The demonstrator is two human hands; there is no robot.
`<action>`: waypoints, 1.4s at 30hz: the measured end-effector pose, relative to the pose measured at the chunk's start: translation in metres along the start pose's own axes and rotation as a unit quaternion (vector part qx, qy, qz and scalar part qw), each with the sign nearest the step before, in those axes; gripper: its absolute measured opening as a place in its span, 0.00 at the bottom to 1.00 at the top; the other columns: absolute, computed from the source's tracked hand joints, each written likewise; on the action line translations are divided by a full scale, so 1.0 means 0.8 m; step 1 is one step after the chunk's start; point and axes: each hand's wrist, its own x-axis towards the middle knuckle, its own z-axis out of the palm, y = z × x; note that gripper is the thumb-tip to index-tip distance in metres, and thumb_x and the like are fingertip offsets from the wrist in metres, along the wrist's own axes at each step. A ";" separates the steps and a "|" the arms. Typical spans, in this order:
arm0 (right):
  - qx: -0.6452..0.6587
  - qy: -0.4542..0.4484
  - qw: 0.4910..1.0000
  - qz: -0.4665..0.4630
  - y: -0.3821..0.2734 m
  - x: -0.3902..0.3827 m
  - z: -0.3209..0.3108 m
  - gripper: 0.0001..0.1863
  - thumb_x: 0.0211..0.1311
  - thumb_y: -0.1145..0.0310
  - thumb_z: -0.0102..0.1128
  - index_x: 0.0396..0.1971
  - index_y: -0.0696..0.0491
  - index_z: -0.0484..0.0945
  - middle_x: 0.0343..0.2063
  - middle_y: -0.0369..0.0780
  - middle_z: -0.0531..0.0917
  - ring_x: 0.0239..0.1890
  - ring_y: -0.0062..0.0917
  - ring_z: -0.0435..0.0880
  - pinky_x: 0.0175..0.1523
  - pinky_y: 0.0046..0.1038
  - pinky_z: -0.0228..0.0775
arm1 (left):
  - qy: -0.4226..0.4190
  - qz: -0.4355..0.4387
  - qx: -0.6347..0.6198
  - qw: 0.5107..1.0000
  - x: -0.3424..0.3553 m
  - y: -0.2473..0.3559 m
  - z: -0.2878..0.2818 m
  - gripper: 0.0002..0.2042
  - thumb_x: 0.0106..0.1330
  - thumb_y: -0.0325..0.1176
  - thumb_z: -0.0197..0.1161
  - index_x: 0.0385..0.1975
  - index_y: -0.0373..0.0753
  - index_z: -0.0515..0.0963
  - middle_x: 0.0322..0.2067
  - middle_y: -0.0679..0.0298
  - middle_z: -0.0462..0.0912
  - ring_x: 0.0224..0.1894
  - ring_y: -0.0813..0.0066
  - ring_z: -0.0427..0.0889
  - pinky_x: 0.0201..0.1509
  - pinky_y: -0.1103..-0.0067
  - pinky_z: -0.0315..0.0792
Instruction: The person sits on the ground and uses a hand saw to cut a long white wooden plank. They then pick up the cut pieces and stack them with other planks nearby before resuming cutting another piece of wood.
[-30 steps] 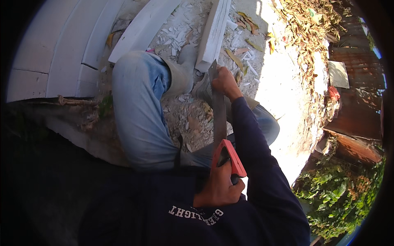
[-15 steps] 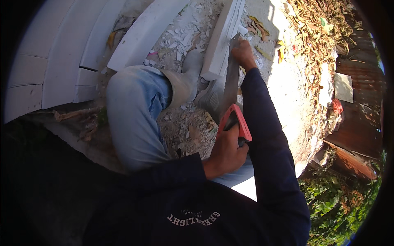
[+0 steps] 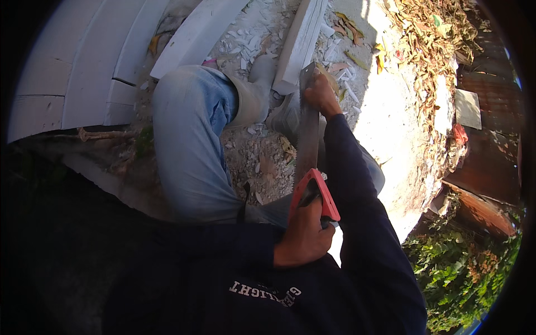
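A handsaw (image 3: 308, 131) with a red and black handle points away from me, teeth along its left edge. My left hand (image 3: 304, 234) is wrapped around the handle, close to my body. Out at the far end of the blade, my right hand (image 3: 322, 95) pinches the metal near its tip. Just beyond and left of that tip lies a white block-like beam (image 3: 293, 61) with a lengthwise groove or crack. Whether the blade touches it I cannot tell. My boots (image 3: 259, 89) stand by its near end, partly hidden by the saw and my right arm.
A second white beam (image 3: 192, 39) lies left of my bent knee. White boards (image 3: 89, 67) form a surface at the far left. White chips (image 3: 248, 44) litter the ground. Dry leaves (image 3: 421, 50) and rusty sheets (image 3: 491, 145) line the right, with green plants (image 3: 458, 273) below.
Both hands and the saw have come back toward my body and slightly left. The blade tip has moved from alongside the beam to near its close end.
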 end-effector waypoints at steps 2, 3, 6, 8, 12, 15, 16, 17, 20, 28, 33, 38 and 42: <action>0.028 -0.026 0.999 -0.019 -0.003 -0.031 0.020 0.28 0.50 0.73 0.56 0.54 0.69 0.73 0.48 0.63 0.81 0.55 0.53 0.80 0.61 0.39 0.70 | -0.014 -0.001 -0.005 1.000 -0.037 0.009 0.002 0.19 0.57 0.23 0.58 0.50 0.25 0.71 0.55 0.38 0.72 0.66 0.38 0.63 0.71 0.58 0.55; 0.012 -0.037 0.999 -0.020 -0.005 -0.051 0.024 0.28 0.50 0.74 0.55 0.53 0.69 0.74 0.48 0.63 0.81 0.55 0.52 0.80 0.61 0.39 0.70 | -0.012 0.007 -0.014 1.000 -0.047 0.011 0.005 0.21 0.57 0.23 0.58 0.52 0.24 0.70 0.58 0.36 0.69 0.69 0.36 0.57 0.73 0.57 0.51; -0.002 -0.021 1.000 0.015 -0.001 -0.048 0.010 0.28 0.49 0.74 0.55 0.53 0.69 0.74 0.49 0.63 0.80 0.56 0.52 0.80 0.62 0.38 0.69 | -0.011 0.054 -0.013 0.998 -0.052 0.013 0.008 0.25 0.58 0.23 0.59 0.57 0.21 0.68 0.66 0.31 0.61 0.75 0.29 0.43 0.77 0.56 0.42; 0.044 0.004 0.999 -0.001 -0.014 -0.027 -0.020 0.28 0.50 0.73 0.55 0.54 0.69 0.74 0.50 0.63 0.80 0.57 0.51 0.79 0.63 0.38 0.69 | 0.019 0.086 0.009 0.996 -0.038 0.009 0.008 0.25 0.57 0.22 0.59 0.57 0.22 0.68 0.63 0.32 0.63 0.73 0.31 0.49 0.75 0.57 0.47; -0.010 0.060 0.998 -0.014 -0.016 0.053 -0.036 0.28 0.50 0.74 0.54 0.54 0.69 0.74 0.50 0.62 0.80 0.56 0.50 0.80 0.62 0.37 0.69 | 0.038 0.081 0.002 0.996 0.030 0.007 -0.011 0.20 0.55 0.20 0.57 0.50 0.26 0.71 0.48 0.41 0.75 0.55 0.46 0.74 0.58 0.64 0.67; -0.010 0.073 0.997 -0.030 -0.007 0.106 -0.027 0.26 0.50 0.73 0.54 0.52 0.68 0.76 0.48 0.61 0.82 0.53 0.49 0.82 0.60 0.37 0.72 | 0.065 0.093 -0.001 0.994 0.074 -0.002 -0.021 0.12 0.54 0.20 0.57 0.40 0.30 0.72 0.30 0.51 0.77 0.32 0.56 0.78 0.38 0.66 0.70; -0.008 0.069 0.997 -0.030 0.004 0.121 -0.025 0.26 0.50 0.73 0.54 0.52 0.67 0.76 0.47 0.61 0.82 0.53 0.48 0.83 0.59 0.37 0.73 | 0.069 0.091 -0.010 0.993 0.085 0.001 -0.025 0.11 0.54 0.21 0.59 0.37 0.30 0.72 0.28 0.48 0.77 0.32 0.50 0.79 0.37 0.63 0.70; -0.005 0.067 0.997 -0.030 0.015 0.136 -0.024 0.26 0.50 0.73 0.54 0.52 0.67 0.77 0.46 0.61 0.83 0.52 0.48 0.83 0.58 0.37 0.73 | 0.072 0.089 -0.018 0.993 0.095 0.002 -0.028 0.09 0.54 0.21 0.61 0.35 0.29 0.71 0.26 0.45 0.77 0.31 0.44 0.81 0.36 0.59 0.70; 0.009 0.104 0.993 -0.052 0.030 0.162 -0.009 0.20 0.46 0.70 0.60 0.39 0.67 0.78 0.40 0.60 0.83 0.47 0.53 0.84 0.53 0.41 0.76 | 0.078 0.096 -0.011 0.992 0.112 -0.001 -0.033 0.10 0.53 0.21 0.61 0.35 0.29 0.72 0.25 0.44 0.78 0.31 0.42 0.81 0.36 0.58 0.71; 0.013 0.064 0.996 -0.056 0.043 0.192 0.003 0.19 0.45 0.69 0.62 0.37 0.65 0.79 0.40 0.58 0.83 0.47 0.53 0.83 0.53 0.42 0.75 | 0.093 0.093 -0.024 0.991 0.136 -0.004 -0.033 0.10 0.53 0.22 0.60 0.35 0.30 0.72 0.25 0.45 0.77 0.30 0.41 0.81 0.36 0.58 0.71; -0.051 0.046 0.995 -0.074 0.023 0.181 -0.002 0.20 0.47 0.68 0.63 0.39 0.65 0.78 0.41 0.59 0.83 0.48 0.53 0.83 0.54 0.42 0.75 | 0.087 0.069 -0.023 0.994 0.136 -0.001 -0.034 0.10 0.54 0.23 0.60 0.36 0.30 0.72 0.27 0.45 0.77 0.34 0.42 0.81 0.39 0.58 0.71; -0.030 0.028 0.998 -0.039 0.016 0.127 0.017 0.23 0.48 0.71 0.63 0.45 0.65 0.75 0.41 0.60 0.83 0.49 0.53 0.83 0.54 0.43 0.75 | 0.087 0.010 -0.044 0.995 0.082 0.001 -0.034 0.10 0.54 0.23 0.60 0.36 0.30 0.72 0.29 0.45 0.78 0.36 0.43 0.81 0.41 0.60 0.72; -0.013 0.014 1.000 -0.021 0.033 0.034 0.024 0.24 0.48 0.72 0.62 0.47 0.66 0.74 0.42 0.60 0.83 0.49 0.54 0.83 0.55 0.45 0.74 | 0.053 0.005 -0.021 0.998 0.012 -0.006 -0.010 0.11 0.53 0.23 0.59 0.37 0.30 0.73 0.31 0.46 0.78 0.38 0.45 0.80 0.45 0.62 0.72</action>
